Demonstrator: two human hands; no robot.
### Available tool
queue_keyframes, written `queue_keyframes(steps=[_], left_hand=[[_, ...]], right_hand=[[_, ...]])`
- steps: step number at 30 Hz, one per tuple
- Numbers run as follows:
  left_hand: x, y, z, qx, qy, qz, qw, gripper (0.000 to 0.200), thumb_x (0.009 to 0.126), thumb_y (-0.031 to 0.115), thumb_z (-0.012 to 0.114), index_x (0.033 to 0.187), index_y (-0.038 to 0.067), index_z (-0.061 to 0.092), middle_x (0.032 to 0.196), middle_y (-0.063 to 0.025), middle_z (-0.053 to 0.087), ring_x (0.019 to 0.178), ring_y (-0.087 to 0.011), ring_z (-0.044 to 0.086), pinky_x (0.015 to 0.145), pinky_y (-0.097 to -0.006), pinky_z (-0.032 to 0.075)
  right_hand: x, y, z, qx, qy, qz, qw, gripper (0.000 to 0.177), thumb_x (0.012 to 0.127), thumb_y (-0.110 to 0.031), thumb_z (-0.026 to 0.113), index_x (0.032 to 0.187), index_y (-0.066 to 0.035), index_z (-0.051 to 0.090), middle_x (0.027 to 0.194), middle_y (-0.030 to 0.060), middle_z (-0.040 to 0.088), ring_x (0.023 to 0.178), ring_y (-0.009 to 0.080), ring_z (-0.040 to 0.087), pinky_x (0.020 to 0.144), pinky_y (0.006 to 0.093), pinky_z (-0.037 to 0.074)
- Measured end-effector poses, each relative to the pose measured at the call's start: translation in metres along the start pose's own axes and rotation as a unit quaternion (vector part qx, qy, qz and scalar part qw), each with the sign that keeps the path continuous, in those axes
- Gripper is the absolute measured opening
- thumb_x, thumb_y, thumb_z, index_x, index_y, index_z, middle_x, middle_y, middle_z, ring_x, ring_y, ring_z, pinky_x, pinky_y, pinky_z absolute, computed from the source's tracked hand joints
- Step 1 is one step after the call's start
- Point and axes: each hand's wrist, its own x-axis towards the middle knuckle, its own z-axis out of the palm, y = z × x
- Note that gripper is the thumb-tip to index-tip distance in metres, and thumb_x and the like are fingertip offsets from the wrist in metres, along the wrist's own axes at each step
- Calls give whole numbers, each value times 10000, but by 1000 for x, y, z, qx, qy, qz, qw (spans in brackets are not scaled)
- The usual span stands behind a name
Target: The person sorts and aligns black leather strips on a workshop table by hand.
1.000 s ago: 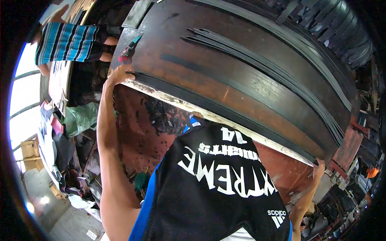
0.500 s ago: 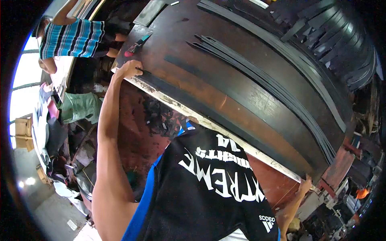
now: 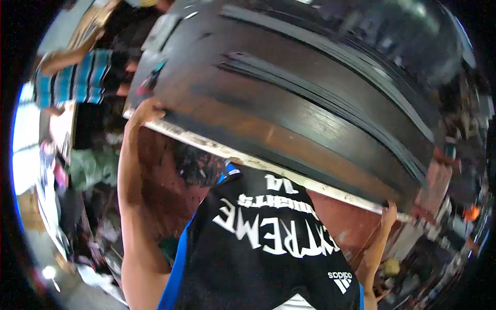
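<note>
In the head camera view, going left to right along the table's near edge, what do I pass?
A person in a striped shirt → left hand → long black strip → right hand.

A black jersey point(image 3: 268, 263) with a blue side stripe, white EXTREME lettering and an adidas logo

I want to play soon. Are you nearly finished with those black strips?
Done: a bundle of strips lies on the table. In hand: left hand and right hand hold the ends of one strip along the near edge. Left: that strip is not yet let go.
</note>
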Motion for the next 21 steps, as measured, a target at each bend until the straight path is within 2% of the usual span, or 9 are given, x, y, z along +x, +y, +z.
queue_keyframes(steps=[2,3,4,5,7,10,11,15,21], left_hand=[[-7,16,-4,-7,-13,42,999,257,728,105,745,953,-3,682,906,-157,704,816,-275,670,724,-414,504],[-25,57,-11,-87,82,177,977,211,739,76,726,939,20,688,857,-116,695,754,-242,635,688,-412,490],[1,-25,24,-132,64,69,987,222,751,43,706,972,41,683,773,-100,665,714,-231,609,679,-408,485],[-2,-16,17,-75,48,51,995,276,767,28,689,1041,54,665,838,-115,651,820,-265,617,769,-417,485],[4,-46,39,46,201,117,971,405,735,48,732,1128,65,636,1125,-140,604,1116,-340,529,962,-459,415],[14,-91,51,82,208,165,961,448,703,47,760,1124,72,610,1142,-145,580,1181,-364,487,1023,-481,369],[14,-87,48,98,220,207,948,428,702,46,763,1103,69,614,1119,-141,580,1164,-367,492,1015,-481,370],[-1,-48,32,51,91,81,991,455,733,63,794,1147,66,607,1247,-152,558,1284,-361,442,1090,-463,338],[3,-35,40,82,160,107,978,444,766,124,768,1193,91,649,1258,-154,604,1270,-406,450,1095,-493,325]], right_hand=[[-2,-15,1,71,26,-8,997,537,741,-18,763,1255,-74,618,1251,170,621,1162,368,581,976,418,476],[-4,-13,7,67,18,10,998,495,756,-53,763,1231,-70,625,1223,155,628,1129,362,591,966,415,481],[-3,-40,-15,38,-5,1,999,465,762,-73,757,1210,-69,632,1222,144,631,1147,343,582,986,412,473],[-8,-52,-18,21,14,10,1000,457,753,-64,748,1197,-70,641,1217,135,639,1168,329,574,993,407,470],[-5,-62,-17,-8,18,16,1000,483,714,-57,758,1184,-93,652,1182,126,648,1148,330,581,973,417,476],[-8,-63,-12,-11,18,39,999,482,692,-41,765,1160,-103,668,1188,111,647,1137,326,585,960,407,486],[-9,-67,-16,7,33,36,999,496,680,-38,772,1162,-101,672,1224,117,638,1144,329,582,970,410,484],[-8,-68,-13,-1,16,59,998,537,665,-48,786,1186,-99,666,1274,121,617,1186,325,561,1013,418,463],[-4,-55,-4,15,-5,56,998,654,650,-86,806,1270,-160,610,1379,118,522,1293,329,478,1155,484,316]])
